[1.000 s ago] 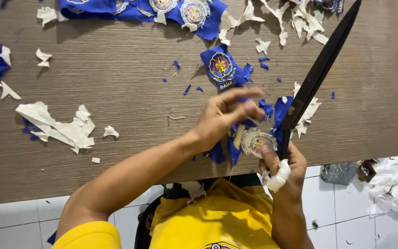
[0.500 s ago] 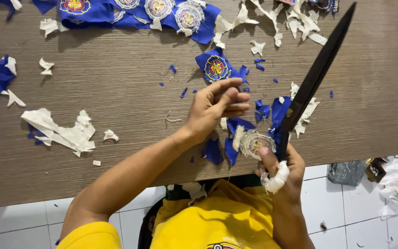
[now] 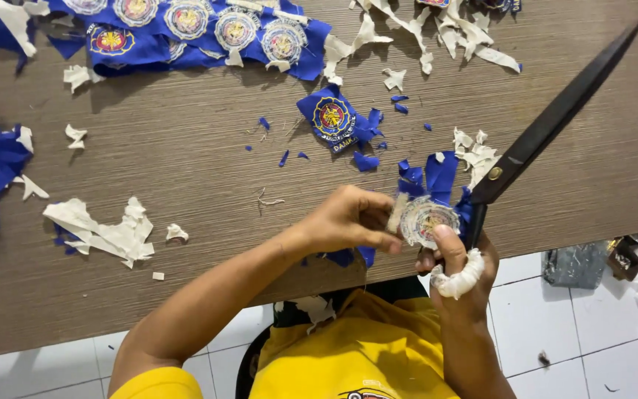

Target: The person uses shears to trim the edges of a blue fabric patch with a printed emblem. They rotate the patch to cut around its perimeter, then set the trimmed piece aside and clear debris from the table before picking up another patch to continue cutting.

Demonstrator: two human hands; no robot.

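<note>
One pair of long black scissors (image 3: 548, 129) sits in the right hand (image 3: 461, 260), fingers curled shut through the cloth-wrapped handle and blades pointing to one o'clock, while the left hand (image 3: 348, 219) pinches a single round embroidered patch (image 3: 426, 220) on blue fabric between thumb and fingertips at the near table edge. At twelve o'clock lies a row of about five round badges on a blue strip (image 3: 208, 37), with one cut shield-shaped blue patch (image 3: 331, 118) at centre. White backing scraps (image 3: 101, 233) lie at nine o'clock on the brown wooden table (image 3: 186, 162), bare wood between them.
</note>
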